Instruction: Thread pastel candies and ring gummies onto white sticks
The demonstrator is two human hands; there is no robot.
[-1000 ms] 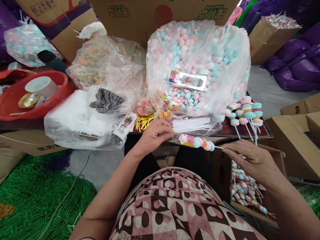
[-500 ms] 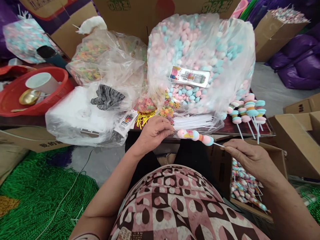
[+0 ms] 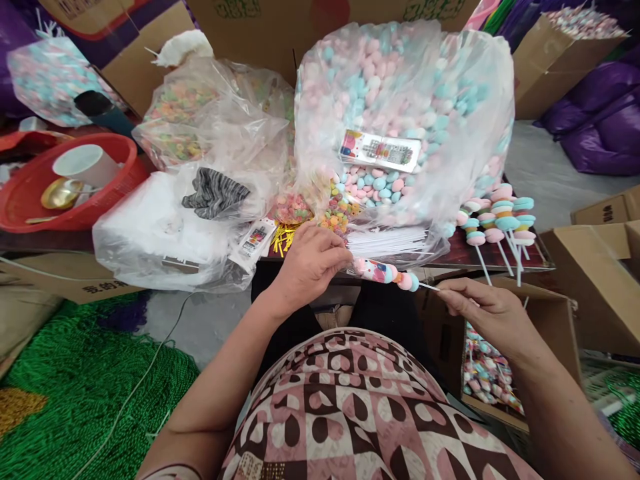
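A marshmallow skewer [image 3: 387, 272] in pink and blue lies almost level between my hands, low in front of the table edge. A clear sleeve with a colourful print seems to cover its left part. My left hand [image 3: 320, 260] is closed at that left end, pinching what looks like the sleeve's edge; its fingertips partly hide it. At the other end my right hand [image 3: 485, 307] pinches the bare white stick between thumb and fingers. Just behind the skewer lies a bundle of white sticks [image 3: 387, 241], beside gummy rings [image 3: 340, 213] and gold twist ties [image 3: 284, 237].
Unwrapped skewers [image 3: 503, 213] rest at the table's right end. A big bag of marshmallows [image 3: 410, 80] carries a stack of printed sleeves [image 3: 380, 152]. Below right, a carton [image 3: 545, 327] holds wrapped skewers. A red basin [image 3: 125, 180] stands at left.
The skewer has shifted slightly left and turned, so a different part of the print shows. My right hand has moved a little left with the stick; my left hand stays closed at the other end.
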